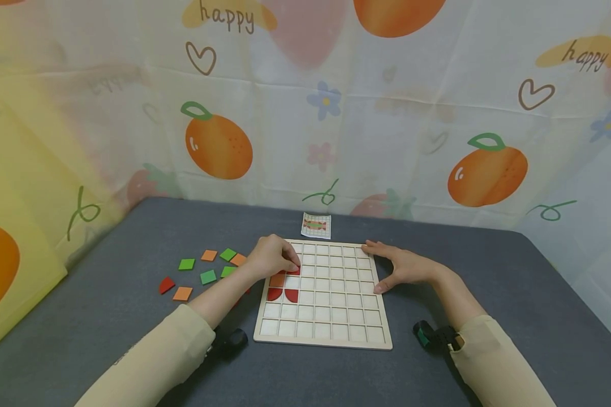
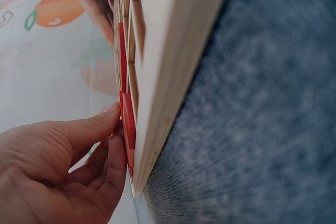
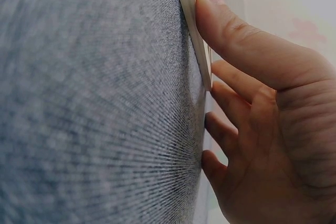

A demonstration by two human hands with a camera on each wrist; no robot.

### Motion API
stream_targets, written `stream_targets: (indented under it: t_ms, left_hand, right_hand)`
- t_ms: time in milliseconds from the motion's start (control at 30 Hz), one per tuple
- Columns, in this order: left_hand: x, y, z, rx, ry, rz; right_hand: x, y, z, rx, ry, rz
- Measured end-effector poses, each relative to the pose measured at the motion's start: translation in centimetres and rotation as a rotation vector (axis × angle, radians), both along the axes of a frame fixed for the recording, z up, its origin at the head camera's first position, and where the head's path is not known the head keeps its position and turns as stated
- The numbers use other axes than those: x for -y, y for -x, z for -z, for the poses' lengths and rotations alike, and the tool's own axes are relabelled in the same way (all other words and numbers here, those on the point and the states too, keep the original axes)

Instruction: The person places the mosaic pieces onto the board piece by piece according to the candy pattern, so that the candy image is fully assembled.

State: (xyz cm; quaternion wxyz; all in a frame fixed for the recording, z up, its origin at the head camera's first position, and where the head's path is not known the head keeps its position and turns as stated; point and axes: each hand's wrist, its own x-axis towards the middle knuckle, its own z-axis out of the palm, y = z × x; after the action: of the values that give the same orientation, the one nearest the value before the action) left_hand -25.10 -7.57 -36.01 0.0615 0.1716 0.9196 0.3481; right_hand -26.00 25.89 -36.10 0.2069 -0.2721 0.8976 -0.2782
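A wooden grid board (image 1: 336, 299) with white square cells lies on the table. At its left side my left hand (image 1: 275, 257) pinches a red quarter-round tile (image 1: 295, 271) between thumb and fingertips, right at the grid. Nearby cells hold an orange tile (image 1: 277, 280) and two red quarter-round tiles, one of them nearest the middle (image 1: 291, 295). In the left wrist view the thumb and fingertips (image 2: 111, 113) meet at red pieces along the grid. My right hand (image 1: 407, 265) rests on the board's right edge with fingers spread, its thumb (image 3: 218, 11) on the rim.
Left of the board lie loose tiles: several green ones (image 1: 186, 264), several orange ones (image 1: 183, 293) and a red one (image 1: 166, 284). A small pattern card (image 1: 316, 226) lies behind the board. A printed cloth (image 1: 387, 124) hangs behind the grey table (image 1: 438, 384).
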Motion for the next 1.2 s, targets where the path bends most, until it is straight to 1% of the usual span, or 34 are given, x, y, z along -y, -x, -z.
stream_targets:
  t_ms: [267, 433, 633, 800, 867, 933, 1033, 1200]
  left_hand:
    - [-0.1, -0.3, -0.3, -0.007, -0.005, 0.003]
    - [0.2, -0.4, -0.6, -0.003, -0.002, -0.001]
    - [1.1, -0.4, -1.0, 0.008, -0.047, 0.004]
    - [2.2, -0.3, -1.5, -0.028, -0.053, 0.006]
    - [2.8, -0.3, -1.8, -0.033, -0.054, 0.002]
    - [3.4, -0.2, -2.0, -0.034, -0.056, 0.001]
    - [4.4, -0.2, -2.4, -0.026, -0.059, -0.018]
    - [6.7, -0.4, -3.1, -0.015, -0.071, -0.042]
  right_hand:
    - [0.1, -0.1, -0.1, 0.008, 0.008, 0.001]
    - [0.1, -0.1, -0.1, 0.011, 0.005, 0.009]
    - [0.0, -0.1, 0.0, 0.014, 0.012, 0.01]
    - [0.0, -0.1, 0.1, 0.01, 0.004, 0.014]
    - [0.0, -0.1, 0.1, 0.008, 0.0, 0.018]
    - [0.1, -0.1, 0.0, 0.009, 0.001, 0.022]
    - [0.1, -0.1, 0.0, 0.011, 0.006, 0.02]
    - [0.0, -0.1, 0.0, 0.014, 0.009, 0.019]
